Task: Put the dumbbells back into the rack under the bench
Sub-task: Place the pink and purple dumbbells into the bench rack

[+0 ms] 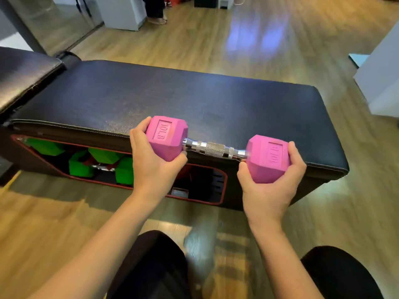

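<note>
A pink hex dumbbell (216, 148) marked 10LB, with a chrome knurled handle, is held level in front of the black padded bench (172, 100), at its near edge. My left hand (151, 167) grips the left pink head from below and the side. My right hand (267, 190) cups the right pink head the same way. Below the bench top, a red-trimmed opening shows the rack (200, 184). Green dumbbells (101, 162) lie in its left part. The right part is dark, and part of the opening is hidden behind my left hand.
Wooden floor surrounds the bench. My knees in black (155, 262) are at the bottom. A raised bench backrest (23, 72) stands at the left. White furniture (382, 83) is at the right, and a person's feet (158, 18) stand far back near a white cabinet.
</note>
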The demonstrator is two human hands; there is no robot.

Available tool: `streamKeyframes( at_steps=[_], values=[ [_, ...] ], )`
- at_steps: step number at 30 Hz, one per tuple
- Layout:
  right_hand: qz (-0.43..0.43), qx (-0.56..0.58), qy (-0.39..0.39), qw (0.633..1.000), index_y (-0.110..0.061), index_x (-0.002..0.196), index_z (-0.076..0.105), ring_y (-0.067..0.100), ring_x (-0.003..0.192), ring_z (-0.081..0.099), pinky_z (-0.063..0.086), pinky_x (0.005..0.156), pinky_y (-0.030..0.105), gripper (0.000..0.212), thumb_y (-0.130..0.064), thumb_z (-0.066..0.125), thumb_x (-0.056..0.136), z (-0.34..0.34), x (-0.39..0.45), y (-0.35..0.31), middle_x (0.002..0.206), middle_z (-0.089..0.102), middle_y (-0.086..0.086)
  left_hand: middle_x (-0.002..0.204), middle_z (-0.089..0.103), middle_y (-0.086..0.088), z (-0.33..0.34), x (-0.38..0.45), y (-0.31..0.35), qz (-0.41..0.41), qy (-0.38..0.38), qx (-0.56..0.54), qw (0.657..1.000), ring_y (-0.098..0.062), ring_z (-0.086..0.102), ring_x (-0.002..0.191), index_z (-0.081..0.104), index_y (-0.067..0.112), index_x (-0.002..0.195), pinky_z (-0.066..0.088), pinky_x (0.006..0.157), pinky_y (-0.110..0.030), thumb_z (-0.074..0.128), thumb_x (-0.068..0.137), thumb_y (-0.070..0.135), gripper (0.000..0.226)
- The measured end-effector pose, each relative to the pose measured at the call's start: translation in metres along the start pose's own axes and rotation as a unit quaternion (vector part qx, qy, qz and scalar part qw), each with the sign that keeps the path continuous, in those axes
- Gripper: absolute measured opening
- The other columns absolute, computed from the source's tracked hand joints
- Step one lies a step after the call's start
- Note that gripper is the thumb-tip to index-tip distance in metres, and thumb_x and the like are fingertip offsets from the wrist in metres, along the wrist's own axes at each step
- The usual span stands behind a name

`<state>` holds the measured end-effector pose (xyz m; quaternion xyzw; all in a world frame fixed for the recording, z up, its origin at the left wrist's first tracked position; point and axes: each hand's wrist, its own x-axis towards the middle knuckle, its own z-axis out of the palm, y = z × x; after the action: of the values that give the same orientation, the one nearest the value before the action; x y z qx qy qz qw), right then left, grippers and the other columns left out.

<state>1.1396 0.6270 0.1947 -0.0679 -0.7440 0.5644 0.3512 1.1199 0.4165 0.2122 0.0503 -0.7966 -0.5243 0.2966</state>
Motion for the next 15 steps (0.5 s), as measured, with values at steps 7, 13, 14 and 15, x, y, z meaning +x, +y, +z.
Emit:
streamKeyframes(
  at_steps=[7,13,14,15],
  values=[
    [-0.002,0.018,-0.057,0.998,-0.036,0.142,0.033,0.017,0.126,0.046,0.052,0.083,0.022,0.093,-0.029,0.086,0.066,0.014,-0.033,-0.013,0.134,0.041,-0.013,0.126,0.045,0.001,-0.043,-0.022,-0.018,-0.012,0.044,0.017,0.999,-0.017,0.052,0.117,0.041,0.024,0.135,0.053,0.084,-0.024,0.089,0.063,0.018,0.086],
    [-0.007,0.002,-0.108,0.994,-0.032,0.144,0.033,0.022,0.125,0.047,0.057,0.081,0.029,0.095,-0.026,0.088,0.067,0.025,-0.061,-0.012,0.137,0.042,-0.004,0.126,0.046,0.002,-0.070,-0.042,-0.042,-0.038,0.065,0.025,0.997,-0.016,0.052,0.118,0.040,0.022,0.137,0.049,0.082,-0.014,0.088,0.063,0.025,0.088],
    [-0.003,0.001,-0.115,0.993,-0.033,0.144,0.033,0.022,0.126,0.047,0.057,0.081,0.026,0.095,-0.026,0.089,0.067,0.027,-0.065,-0.010,0.137,0.042,-0.003,0.126,0.046,0.002,-0.074,-0.044,-0.047,-0.037,0.067,0.029,0.997,-0.017,0.052,0.118,0.040,0.022,0.136,0.049,0.083,-0.015,0.087,0.062,0.028,0.088],
    [0.004,0.000,-0.125,0.992,-0.035,0.144,0.032,0.021,0.126,0.046,0.057,0.080,0.025,0.096,-0.026,0.089,0.067,0.029,-0.071,-0.008,0.137,0.041,-0.004,0.125,0.046,0.002,-0.077,-0.046,-0.053,-0.036,0.067,0.039,0.996,-0.017,0.052,0.117,0.040,0.023,0.136,0.050,0.085,-0.019,0.086,0.062,0.029,0.087]
  ],
)
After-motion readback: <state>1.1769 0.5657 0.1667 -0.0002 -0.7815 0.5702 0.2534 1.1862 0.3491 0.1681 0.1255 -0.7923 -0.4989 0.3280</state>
